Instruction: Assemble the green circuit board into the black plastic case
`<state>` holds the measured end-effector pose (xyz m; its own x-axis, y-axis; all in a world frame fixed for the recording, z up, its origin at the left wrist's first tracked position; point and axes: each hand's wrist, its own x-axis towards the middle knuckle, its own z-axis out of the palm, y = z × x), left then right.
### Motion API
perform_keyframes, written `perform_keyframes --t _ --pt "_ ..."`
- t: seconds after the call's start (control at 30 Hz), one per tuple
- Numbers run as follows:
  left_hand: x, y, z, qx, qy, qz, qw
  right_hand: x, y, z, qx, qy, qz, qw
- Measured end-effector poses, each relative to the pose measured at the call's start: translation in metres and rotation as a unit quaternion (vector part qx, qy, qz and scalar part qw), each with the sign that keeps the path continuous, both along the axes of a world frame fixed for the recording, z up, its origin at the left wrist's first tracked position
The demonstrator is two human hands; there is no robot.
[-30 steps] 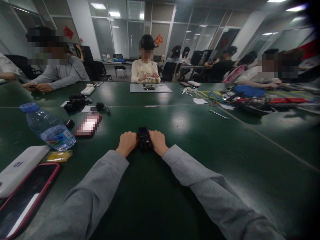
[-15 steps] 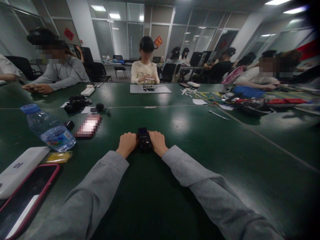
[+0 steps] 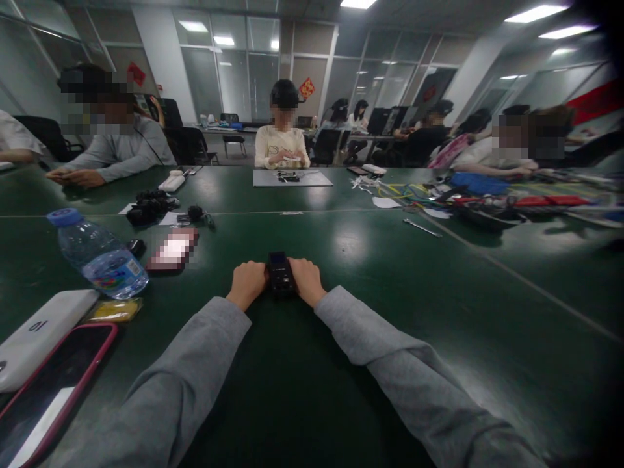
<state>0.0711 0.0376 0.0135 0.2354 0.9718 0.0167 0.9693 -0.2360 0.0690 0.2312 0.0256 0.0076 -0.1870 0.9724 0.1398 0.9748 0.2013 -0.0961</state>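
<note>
A small black device (image 3: 281, 275) with a little dark screen and a few light-coloured markings stands between my hands on the green table. My left hand (image 3: 247, 284) is closed against its left side, and my right hand (image 3: 306, 281) is closed against its right side. Most fingertips of both hands are hidden behind the knuckles. What kind of device it is, I cannot tell.
To the left are a water bottle (image 3: 102, 260), a white power bank (image 3: 43, 335), a phone in a red case (image 3: 58, 377), a yellow packet (image 3: 116, 311) and another phone (image 3: 174, 250). A wrench (image 3: 422, 227) and tangled cables (image 3: 404, 192) lie right. Several people sit around the table.
My view has tipped up very slightly, so the table things appear a little lower. Both hands stay on the black device.
</note>
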Motion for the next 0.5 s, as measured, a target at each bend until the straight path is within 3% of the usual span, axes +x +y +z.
perform_keyframes --t 0.2,0.3,0.37,0.5 --pt "0.002 0.000 0.001 -0.002 -0.029 0.018 0.999 0.000 -0.001 0.002 -0.017 0.012 0.000 1.000" --pt "0.002 -0.003 0.008 0.074 -0.075 0.050 0.993 -0.001 0.000 0.004 -0.027 0.015 -0.003 1.000" --pt "0.001 -0.011 0.018 0.160 -0.126 0.049 0.978 -0.002 0.001 0.004 -0.036 0.015 -0.011 0.999" --pt "0.004 -0.034 0.054 0.293 -0.206 -0.046 0.933 -0.002 0.004 0.004 -0.045 0.027 -0.018 0.998"
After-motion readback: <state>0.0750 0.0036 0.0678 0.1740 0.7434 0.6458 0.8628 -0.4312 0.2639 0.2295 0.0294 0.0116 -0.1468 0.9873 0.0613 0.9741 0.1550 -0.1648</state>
